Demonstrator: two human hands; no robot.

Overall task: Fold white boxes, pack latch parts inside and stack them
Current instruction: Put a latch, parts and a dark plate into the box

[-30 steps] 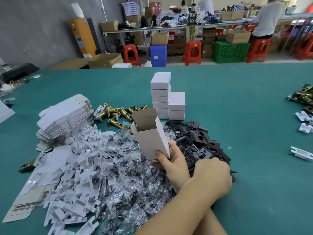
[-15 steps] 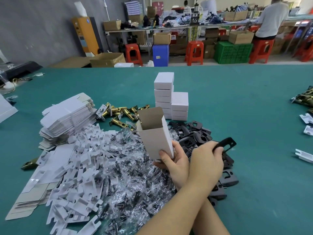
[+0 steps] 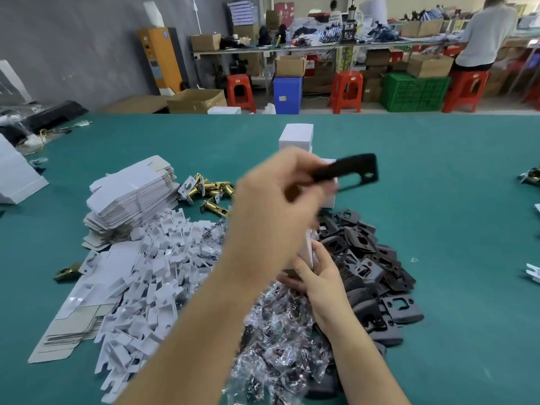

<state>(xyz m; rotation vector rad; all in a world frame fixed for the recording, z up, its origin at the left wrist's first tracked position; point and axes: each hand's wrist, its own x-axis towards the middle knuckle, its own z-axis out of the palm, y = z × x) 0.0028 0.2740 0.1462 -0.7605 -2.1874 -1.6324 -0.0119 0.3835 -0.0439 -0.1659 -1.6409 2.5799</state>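
Your right hand (image 3: 271,206), blurred, pinches a black plate (image 3: 349,171) raised above the white box (image 3: 308,249) your left hand (image 3: 317,276) grips upright over the counter (image 3: 453,229), by stacked boxes (image 3: 296,137).

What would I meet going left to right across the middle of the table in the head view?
Stack of flat box blanks → brass latches → left hand pinching a black plate → pile of black plates.
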